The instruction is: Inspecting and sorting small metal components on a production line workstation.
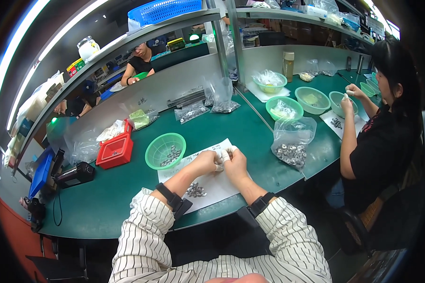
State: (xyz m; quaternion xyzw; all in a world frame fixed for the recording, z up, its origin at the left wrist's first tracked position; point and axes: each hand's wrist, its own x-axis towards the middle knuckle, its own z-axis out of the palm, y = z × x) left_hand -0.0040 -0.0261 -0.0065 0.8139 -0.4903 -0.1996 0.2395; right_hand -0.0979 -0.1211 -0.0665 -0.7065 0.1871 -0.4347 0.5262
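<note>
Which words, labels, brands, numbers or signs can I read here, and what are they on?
Nothing I can quote reliably:
White paper: handwriting, too small.
Grey divider panel: a short dark handwritten mark, too small.
Red, yellow and green box on the shelf: print too small and blurred.
White card, upper right: blurred.

Through a head-worn fisheye, we look from the near side of the green table (205,128), close above it, down and forward to the grey panel (163,85) behind it.
</note>
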